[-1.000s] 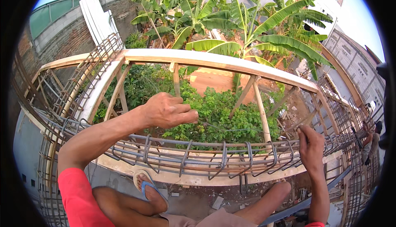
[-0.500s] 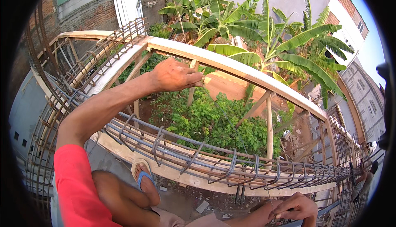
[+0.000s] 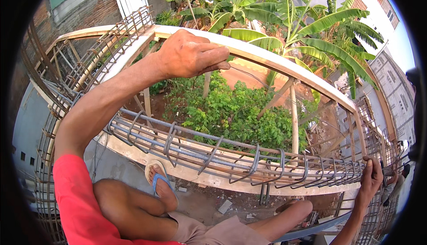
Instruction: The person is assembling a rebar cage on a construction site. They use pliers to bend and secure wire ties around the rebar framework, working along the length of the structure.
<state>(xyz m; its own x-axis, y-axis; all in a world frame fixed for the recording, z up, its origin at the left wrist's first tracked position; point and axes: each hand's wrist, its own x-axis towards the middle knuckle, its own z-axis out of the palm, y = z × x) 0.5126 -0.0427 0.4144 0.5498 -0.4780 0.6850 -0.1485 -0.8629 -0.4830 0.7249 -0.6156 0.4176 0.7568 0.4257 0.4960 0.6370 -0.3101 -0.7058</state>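
My left hand [image 3: 195, 54] is closed in a pinch, raised in front of the far white-topped wooden beam [image 3: 267, 67]. A thin wire [image 3: 249, 73] trails from its fingertips to the right, over the green plants. At the right, my right hand [image 3: 372, 177] is raised with its fingers pinched together beside the far end of a long rebar cage [image 3: 213, 158]. The wire runs toward it, though its last stretch is too fine to follow. The cage, ringed with bent stirrups, lies across in front of me above a pale board [image 3: 178, 168].
My foot in a blue-strapped sandal [image 3: 161, 180] rests by the board. Upright rebar [image 3: 49, 156] stands at the left, more rebar [image 3: 378, 133] at the right. Rubble [image 3: 225, 206] lies below. Banana plants [image 3: 307, 40] and leafy shrubs [image 3: 235, 111] grow beyond.
My right hand has swung up and outward from low by my knee to the right end of the cage. My left hand has risen slightly, and the wire now slants rightward rather than hanging down.
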